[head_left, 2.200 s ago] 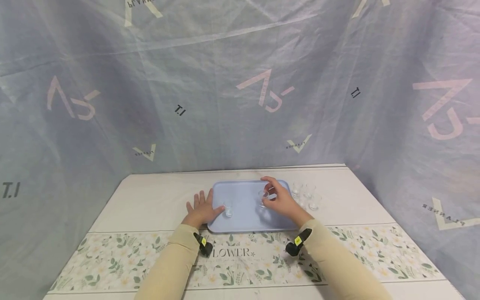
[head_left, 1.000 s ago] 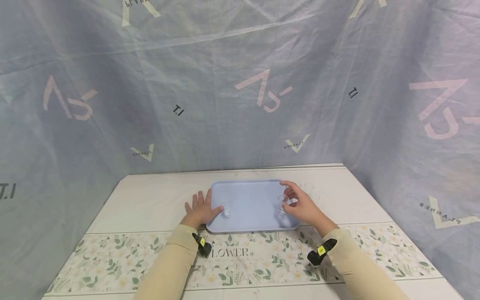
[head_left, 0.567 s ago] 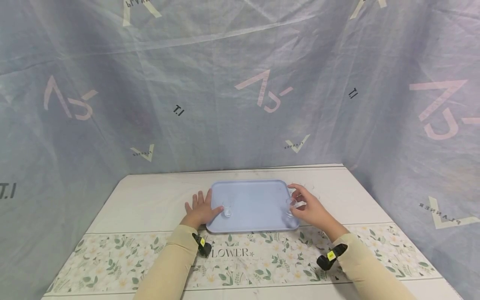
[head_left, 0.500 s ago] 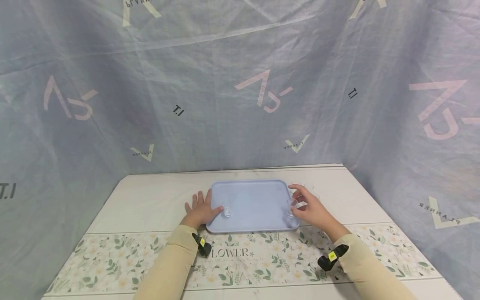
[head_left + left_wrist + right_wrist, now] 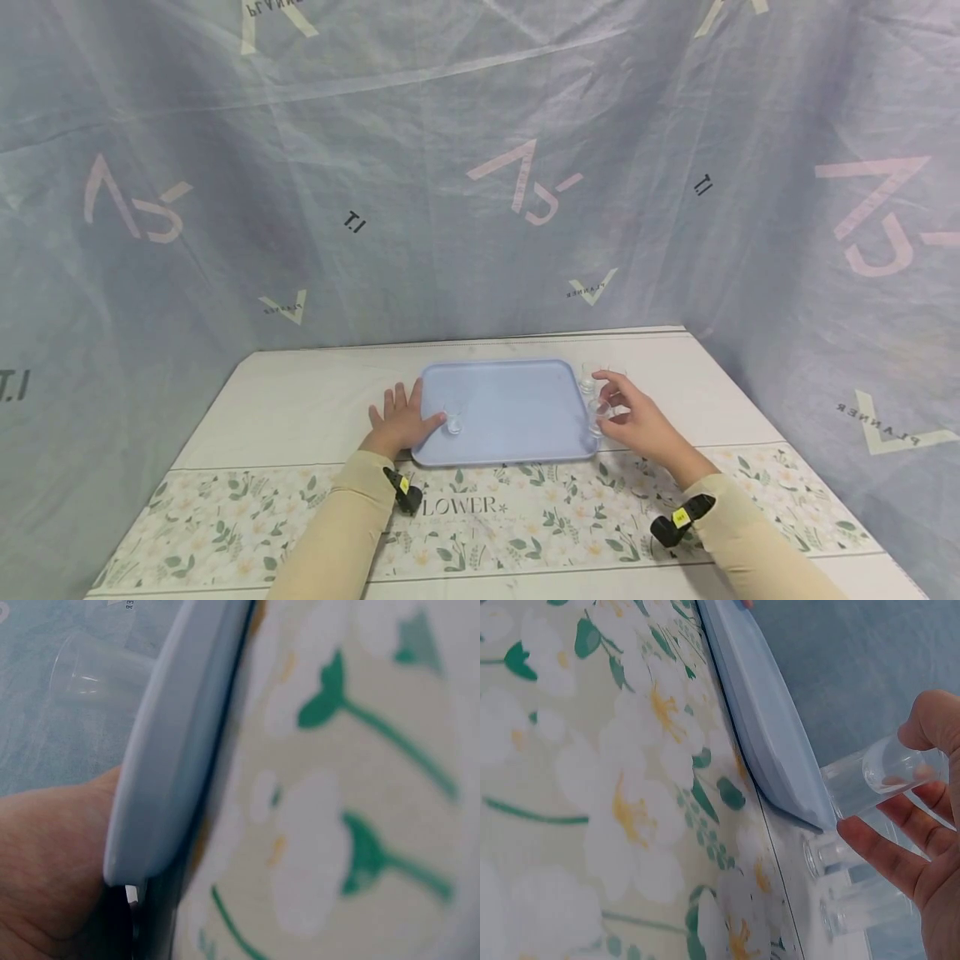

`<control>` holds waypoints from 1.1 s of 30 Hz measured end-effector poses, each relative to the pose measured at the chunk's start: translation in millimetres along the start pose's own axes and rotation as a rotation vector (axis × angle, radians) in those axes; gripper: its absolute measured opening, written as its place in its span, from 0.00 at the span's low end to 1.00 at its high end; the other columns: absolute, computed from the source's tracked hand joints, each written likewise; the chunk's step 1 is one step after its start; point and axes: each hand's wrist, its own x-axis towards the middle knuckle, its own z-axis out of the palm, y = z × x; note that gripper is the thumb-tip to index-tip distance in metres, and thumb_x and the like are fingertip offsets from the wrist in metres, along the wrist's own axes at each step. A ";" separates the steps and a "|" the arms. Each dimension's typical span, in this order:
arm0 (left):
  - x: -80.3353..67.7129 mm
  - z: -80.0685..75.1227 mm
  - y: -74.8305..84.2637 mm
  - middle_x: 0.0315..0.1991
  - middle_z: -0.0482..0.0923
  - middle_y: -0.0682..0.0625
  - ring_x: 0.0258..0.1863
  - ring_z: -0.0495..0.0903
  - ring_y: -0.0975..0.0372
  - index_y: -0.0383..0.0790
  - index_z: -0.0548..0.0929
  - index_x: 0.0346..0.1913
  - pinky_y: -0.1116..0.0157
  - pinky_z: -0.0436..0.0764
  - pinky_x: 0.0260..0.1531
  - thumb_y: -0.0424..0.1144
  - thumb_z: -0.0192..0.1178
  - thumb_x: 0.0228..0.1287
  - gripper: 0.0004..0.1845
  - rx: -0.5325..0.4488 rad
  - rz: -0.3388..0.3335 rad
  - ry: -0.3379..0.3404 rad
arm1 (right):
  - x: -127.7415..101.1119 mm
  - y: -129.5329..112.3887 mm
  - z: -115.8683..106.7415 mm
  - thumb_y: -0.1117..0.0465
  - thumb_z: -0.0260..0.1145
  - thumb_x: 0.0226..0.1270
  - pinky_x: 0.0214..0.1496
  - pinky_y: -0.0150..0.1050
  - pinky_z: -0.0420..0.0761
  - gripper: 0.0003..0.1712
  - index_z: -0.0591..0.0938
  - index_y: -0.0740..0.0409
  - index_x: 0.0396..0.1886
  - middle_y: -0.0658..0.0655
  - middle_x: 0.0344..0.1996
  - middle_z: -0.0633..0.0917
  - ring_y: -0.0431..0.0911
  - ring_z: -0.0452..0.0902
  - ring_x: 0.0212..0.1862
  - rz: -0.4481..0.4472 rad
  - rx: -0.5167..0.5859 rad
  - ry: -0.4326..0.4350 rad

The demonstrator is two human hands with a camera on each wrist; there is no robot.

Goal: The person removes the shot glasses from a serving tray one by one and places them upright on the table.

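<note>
A pale blue tray (image 5: pixel 510 392) lies on the table. My left hand (image 5: pixel 400 421) rests flat at its left edge, fingers straight on the cloth, thumb on the tray beside a small clear glass (image 5: pixel 453 424) standing there. The left wrist view shows that glass (image 5: pixel 94 671) beyond the tray rim (image 5: pixel 172 750). My right hand (image 5: pixel 630 417) pinches another small clear glass (image 5: pixel 597 407) at the tray's right edge. In the right wrist view this held glass (image 5: pixel 877 780) hangs tilted just past the tray corner (image 5: pixel 780 772), between thumb and fingers.
More small clear glasses (image 5: pixel 588 379) stand on the table right of the tray; two (image 5: pixel 832 855) lie directly under my right hand. A floral runner (image 5: pixel 480 508) crosses the near table. Grey fabric walls (image 5: pixel 480 167) close in the back and sides.
My right hand has carried its glass from the middle of the tray rightward to the tray's right edge. The left hand and its glass have stayed put.
</note>
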 end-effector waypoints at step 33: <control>9.4 6.3 -6.8 0.80 0.30 0.31 0.78 0.28 0.38 0.42 0.38 0.82 0.31 0.29 0.69 0.65 0.51 0.72 0.52 0.015 0.000 -0.017 | -18.4 21.8 -4.8 0.75 0.70 0.58 0.46 0.41 0.86 0.42 0.66 0.57 0.73 0.56 0.44 0.76 0.52 0.80 0.47 0.103 -0.056 0.013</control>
